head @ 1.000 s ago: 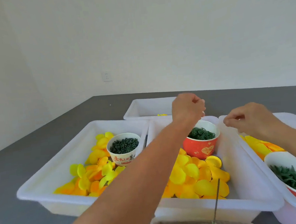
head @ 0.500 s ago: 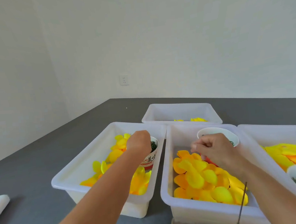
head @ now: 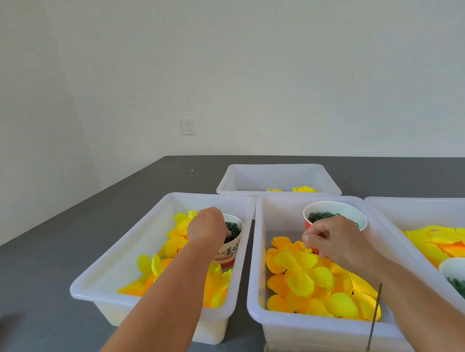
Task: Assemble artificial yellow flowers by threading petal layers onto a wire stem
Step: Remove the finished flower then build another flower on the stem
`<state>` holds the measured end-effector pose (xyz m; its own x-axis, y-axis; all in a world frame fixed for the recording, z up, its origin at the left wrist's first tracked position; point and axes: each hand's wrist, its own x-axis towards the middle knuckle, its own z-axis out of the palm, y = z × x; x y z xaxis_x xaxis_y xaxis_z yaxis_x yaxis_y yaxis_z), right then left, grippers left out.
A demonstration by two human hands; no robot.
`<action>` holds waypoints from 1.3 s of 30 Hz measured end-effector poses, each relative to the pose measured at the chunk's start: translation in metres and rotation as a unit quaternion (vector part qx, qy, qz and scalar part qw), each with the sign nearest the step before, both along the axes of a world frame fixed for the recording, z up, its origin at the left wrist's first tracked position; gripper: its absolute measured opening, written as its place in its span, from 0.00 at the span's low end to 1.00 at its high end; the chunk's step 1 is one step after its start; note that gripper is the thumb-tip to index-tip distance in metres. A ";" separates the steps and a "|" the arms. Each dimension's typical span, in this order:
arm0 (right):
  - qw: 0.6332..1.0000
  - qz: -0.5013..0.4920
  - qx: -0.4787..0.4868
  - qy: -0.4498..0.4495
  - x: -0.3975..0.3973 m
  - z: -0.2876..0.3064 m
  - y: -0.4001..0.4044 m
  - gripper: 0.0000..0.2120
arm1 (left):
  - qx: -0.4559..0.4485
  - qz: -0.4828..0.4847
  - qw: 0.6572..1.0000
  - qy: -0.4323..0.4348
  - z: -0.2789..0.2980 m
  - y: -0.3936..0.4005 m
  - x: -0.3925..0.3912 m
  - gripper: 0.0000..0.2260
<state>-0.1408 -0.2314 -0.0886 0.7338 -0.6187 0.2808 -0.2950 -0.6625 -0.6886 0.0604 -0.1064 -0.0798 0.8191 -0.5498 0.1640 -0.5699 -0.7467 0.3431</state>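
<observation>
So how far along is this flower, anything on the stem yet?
Nothing threaded: the wire stem stands bare. In hand: the left hand reaches into the white cup of green pieces; the right hand hovers over the middle bin's petals. All layering remains.

Soft, even daylight is filling the frame; shadows under the white bins (head: 161,279) are staying faint. Wide-angle distortion is bending the edges, and the lower corners are blurring slightly.
</observation>
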 end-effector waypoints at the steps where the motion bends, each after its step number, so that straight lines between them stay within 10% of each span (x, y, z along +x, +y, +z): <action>1: 1.000 0.002 -0.002 0.001 0.000 0.000 0.000 0.11 | -0.017 0.002 1.000 -0.003 0.001 0.001 0.001 0.10; 13: 1.000 -0.002 -0.015 0.013 -0.001 0.001 0.000 0.13 | -0.297 0.039 0.948 0.107 0.012 0.011 -0.006 0.08; 18: 0.999 0.003 0.019 -0.036 -0.003 0.006 0.005 0.11 | -0.414 -0.042 0.877 0.238 0.025 0.017 -0.022 0.09; 24: 0.975 0.057 0.085 -0.198 -0.018 0.055 0.028 0.08 | -0.381 -0.189 0.877 0.225 0.057 0.028 -0.069 0.09; 39: 0.975 0.019 -0.204 -0.092 -0.088 0.087 0.108 0.06 | -0.279 -0.308 0.909 0.047 0.088 0.065 -0.177 0.10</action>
